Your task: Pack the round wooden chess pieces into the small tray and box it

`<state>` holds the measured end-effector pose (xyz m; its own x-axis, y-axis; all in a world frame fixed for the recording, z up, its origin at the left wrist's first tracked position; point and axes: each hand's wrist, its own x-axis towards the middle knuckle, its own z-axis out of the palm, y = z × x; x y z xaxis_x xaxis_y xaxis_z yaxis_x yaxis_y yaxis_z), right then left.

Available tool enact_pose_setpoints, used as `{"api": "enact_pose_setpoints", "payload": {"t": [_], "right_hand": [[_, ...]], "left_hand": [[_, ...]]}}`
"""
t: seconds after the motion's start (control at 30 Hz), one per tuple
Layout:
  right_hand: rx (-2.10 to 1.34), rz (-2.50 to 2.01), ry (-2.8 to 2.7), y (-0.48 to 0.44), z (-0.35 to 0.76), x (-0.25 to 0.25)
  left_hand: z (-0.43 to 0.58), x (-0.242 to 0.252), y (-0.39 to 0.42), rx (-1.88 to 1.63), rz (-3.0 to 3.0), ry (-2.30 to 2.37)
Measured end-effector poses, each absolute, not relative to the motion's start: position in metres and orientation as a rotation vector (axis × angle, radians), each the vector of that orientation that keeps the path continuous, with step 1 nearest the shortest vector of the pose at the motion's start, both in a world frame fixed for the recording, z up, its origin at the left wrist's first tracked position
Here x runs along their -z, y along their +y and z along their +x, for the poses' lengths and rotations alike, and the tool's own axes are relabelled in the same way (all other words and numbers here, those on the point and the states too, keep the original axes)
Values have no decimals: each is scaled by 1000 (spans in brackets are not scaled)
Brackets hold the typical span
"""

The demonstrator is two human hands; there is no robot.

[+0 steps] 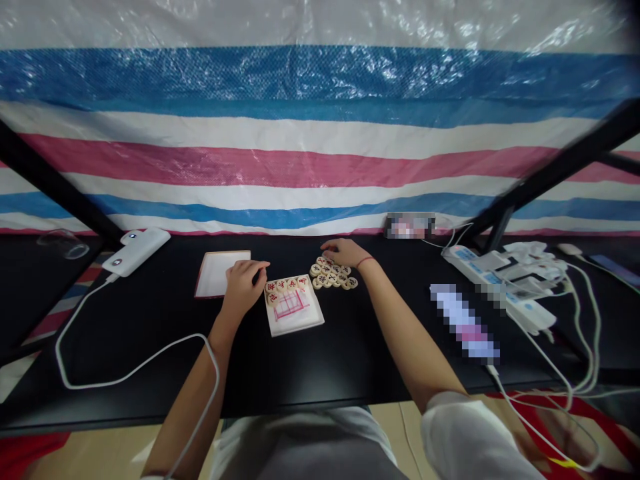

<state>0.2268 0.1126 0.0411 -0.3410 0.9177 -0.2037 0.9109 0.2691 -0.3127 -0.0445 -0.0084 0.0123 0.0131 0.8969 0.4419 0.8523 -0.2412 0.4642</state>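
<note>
A small white box (295, 313) with red grid lines lies on the black table (310, 373), holding several round wooden chess pieces (285, 286) along its far edge. My left hand (243, 283) rests curled at the box's left side, fingertips pinched beside those pieces; whether it holds one is hidden. Behind it lies the box's white lid (216, 273). A loose pile of round pieces (334, 275) sits right of the box. My right hand (345, 253) lies over the pile's far side, fingers bent down onto the pieces.
A white power bank (136, 251) with a long cable (125, 367) lies at the left. A power strip (500, 283) with plugs and cords fills the right side. Black frame bars cross both sides before a striped tarp (320, 133).
</note>
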Motion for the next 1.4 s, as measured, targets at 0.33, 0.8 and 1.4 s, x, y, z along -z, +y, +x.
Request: {"api": "enact_pose_setpoints", "payload": {"t": [0.33, 0.8, 1.4], "right_hand": [[-579, -1948, -2512, 130, 213, -35], [-555, -1852, -2530, 104, 231, -53], [-586, -1888, -2651, 101, 192, -58]], "left_hand": [[-50, -10, -12, -1070, 2167, 1887], [-51, -8, -10, -1099, 2151, 1834], [-52, -2, -6, -1198, 2240, 1707]]}}
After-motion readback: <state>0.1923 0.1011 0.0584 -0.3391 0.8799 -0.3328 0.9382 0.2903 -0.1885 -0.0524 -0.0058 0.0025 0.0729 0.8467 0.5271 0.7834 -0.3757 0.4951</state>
